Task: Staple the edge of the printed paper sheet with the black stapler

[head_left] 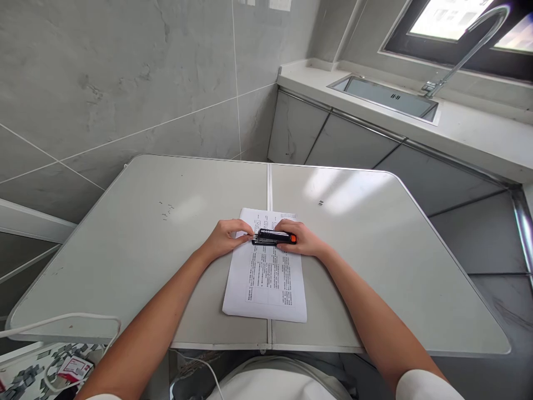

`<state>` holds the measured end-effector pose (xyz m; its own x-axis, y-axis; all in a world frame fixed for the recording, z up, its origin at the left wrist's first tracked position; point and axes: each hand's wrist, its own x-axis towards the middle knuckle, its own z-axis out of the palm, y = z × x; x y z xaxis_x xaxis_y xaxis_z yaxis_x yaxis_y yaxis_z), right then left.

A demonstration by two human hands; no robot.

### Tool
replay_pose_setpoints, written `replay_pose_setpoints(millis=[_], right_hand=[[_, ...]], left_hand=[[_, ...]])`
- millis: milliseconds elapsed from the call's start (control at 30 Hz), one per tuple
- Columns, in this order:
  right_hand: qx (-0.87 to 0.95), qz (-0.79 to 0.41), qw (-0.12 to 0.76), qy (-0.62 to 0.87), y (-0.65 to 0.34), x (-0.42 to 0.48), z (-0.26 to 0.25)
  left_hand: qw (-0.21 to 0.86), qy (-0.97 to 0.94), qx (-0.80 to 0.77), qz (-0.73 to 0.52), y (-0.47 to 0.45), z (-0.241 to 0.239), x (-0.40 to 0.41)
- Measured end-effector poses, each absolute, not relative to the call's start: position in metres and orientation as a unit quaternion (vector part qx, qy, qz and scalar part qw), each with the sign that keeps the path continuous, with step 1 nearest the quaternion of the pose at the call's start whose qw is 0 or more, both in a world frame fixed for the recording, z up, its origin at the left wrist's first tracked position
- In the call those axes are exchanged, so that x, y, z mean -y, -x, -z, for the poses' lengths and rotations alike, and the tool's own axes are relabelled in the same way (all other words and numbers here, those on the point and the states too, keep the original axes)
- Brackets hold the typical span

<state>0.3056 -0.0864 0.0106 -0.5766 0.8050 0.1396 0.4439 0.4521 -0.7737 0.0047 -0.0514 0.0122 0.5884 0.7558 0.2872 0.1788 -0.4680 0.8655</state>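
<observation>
A black stapler (272, 236) with an orange patch at its right end lies across printed paper sheets (266, 278). My right hand (302, 238) is closed around the stapler's right part, thumb on the near side and fingers on the far side. At the opposite end, my left hand (231, 236) pinches a small metal part that shows at the stapler's tip. Whether any staples are between those fingertips is too small to tell. The sheets lie flat over the table's centre seam, their print turned sideways to me.
The light grey table (137, 239) holds small dark bits (166, 211) on the left and small staple-like pieces (320, 203) at the right. Below the left edge are a white cable (75, 315) and a red-and-white box (75, 368). A sink (383, 97) stands beyond, right.
</observation>
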Motion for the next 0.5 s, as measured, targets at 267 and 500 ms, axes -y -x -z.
replay_pose_setpoints(millis=[267,500], right_hand=[[0.814,-0.356,0.251,0.384,-0.3060,0.0860,-0.0097],[0.812,-0.363,0.249,0.384,-0.3060,0.0856,-0.0093]], left_hand=[[0.432,-0.795,-0.275,-0.326,-0.0064,-0.0162,0.0535],[0.429,-0.799,-0.265,-0.327,-0.0068,-0.0159,0.0528]])
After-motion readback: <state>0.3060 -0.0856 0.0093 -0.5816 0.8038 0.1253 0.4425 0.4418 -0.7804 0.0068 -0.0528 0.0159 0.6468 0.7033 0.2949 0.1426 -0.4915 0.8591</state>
